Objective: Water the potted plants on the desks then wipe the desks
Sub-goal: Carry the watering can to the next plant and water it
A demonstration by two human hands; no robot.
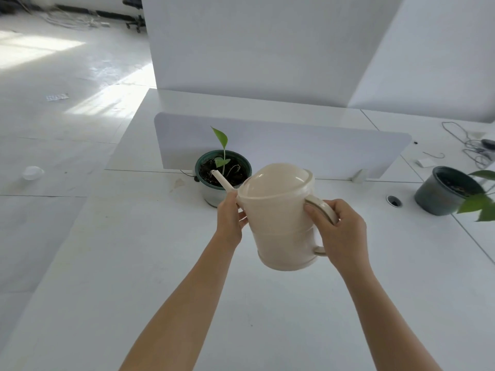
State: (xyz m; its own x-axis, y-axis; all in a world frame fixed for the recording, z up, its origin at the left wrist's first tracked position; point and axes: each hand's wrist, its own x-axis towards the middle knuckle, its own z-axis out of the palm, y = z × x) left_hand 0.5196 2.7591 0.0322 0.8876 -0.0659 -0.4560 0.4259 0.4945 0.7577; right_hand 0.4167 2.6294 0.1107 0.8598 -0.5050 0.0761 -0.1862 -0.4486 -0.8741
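Observation:
A cream watering can (281,226) is held above the white desk (160,263), tilted to the left. My right hand (340,228) grips its handle. My left hand (230,218) holds the base of the spout. The spout tip (215,174) reaches over the soil of a dark green pot (211,194) with a small green seedling (221,145). No water stream is visible. A second dark pot (439,194) with larger green leaves stands on the desk at the right.
A low white divider panel (294,145) stands behind the pot. A cable port (393,200), tangled cables (474,148) and a dark mouse (487,142) lie at the right. The desk's left edge drops to the floor, where a white bowl-like object (32,172) sits.

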